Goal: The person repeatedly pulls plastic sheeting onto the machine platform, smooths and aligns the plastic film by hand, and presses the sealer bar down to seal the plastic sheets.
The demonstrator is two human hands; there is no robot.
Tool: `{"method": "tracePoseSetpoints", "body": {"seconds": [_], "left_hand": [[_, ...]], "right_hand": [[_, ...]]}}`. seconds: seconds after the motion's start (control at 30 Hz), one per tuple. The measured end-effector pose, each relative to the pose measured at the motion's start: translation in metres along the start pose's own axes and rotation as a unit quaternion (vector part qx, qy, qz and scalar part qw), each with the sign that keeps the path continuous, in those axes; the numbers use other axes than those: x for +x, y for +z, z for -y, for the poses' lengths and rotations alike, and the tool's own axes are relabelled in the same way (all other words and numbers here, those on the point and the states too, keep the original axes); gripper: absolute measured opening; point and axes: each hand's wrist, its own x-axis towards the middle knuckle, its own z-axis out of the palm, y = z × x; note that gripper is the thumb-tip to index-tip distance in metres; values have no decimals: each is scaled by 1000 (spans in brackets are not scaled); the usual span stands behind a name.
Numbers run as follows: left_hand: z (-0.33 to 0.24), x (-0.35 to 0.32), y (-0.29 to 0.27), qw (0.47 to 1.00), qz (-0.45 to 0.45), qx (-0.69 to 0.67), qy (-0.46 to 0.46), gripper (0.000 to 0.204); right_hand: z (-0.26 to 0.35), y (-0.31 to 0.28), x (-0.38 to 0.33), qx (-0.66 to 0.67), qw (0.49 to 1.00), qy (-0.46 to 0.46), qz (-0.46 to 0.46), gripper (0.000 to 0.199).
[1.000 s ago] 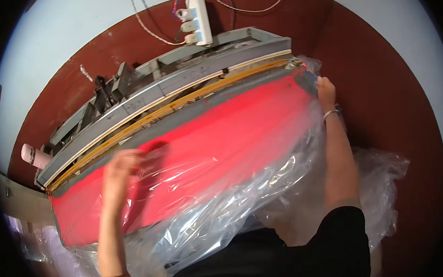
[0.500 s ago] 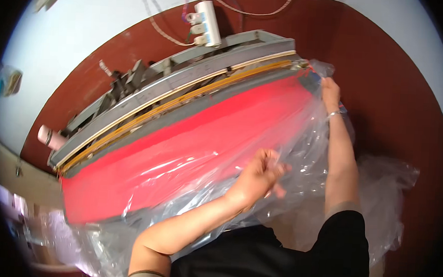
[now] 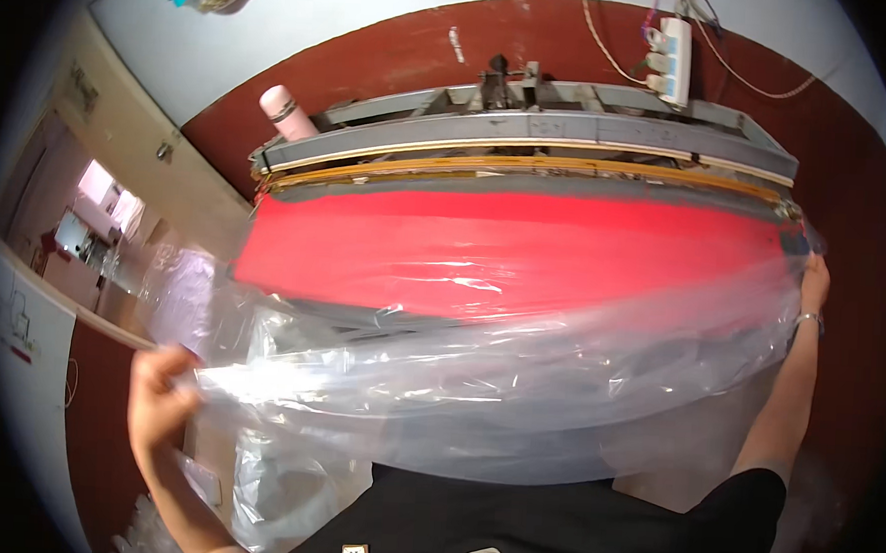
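Note:
A large clear plastic sheet stretches across in front of me, between my two hands. At the lower left, my left hand is closed round one end of the sheet. Far off on the right, my right hand grips the sheet beside the frame's corner. Behind and partly under the plastic lies a wide red cloth, edged in dark grey along its top and lower sides. Glare and folds in the plastic blur the cloth's lower part.
Behind the cloth runs a long grey metal frame with yellow rails. A pink bottle stands at its left end. A white power strip with cords hangs on the wall. Left, there is a doorway.
My left hand has swung from the middle out to the far left, drawing the plastic sheet wide. My right hand keeps its grip by the frame's corner. The view has turned left.

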Motion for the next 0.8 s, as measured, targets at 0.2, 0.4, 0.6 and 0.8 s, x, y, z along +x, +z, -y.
{"method": "tracePoseSetpoints", "body": {"seconds": [0.2,0.4,0.6,0.8], "left_hand": [[79,128,-54,990,-132,-35,37,14],[99,212,95,869,-398,214,201,37],[143,180,195,990,28,125,57,53],[150,193,185,981,-5,194,-20,48]], "right_hand": [[-12,0,7,-61,993,38,90,34],[-24,-2,6,-46,998,24,26,36],[-43,1,11,12,999,-25,40,38],[-53,1,12,1,999,-30,31,38]]}}
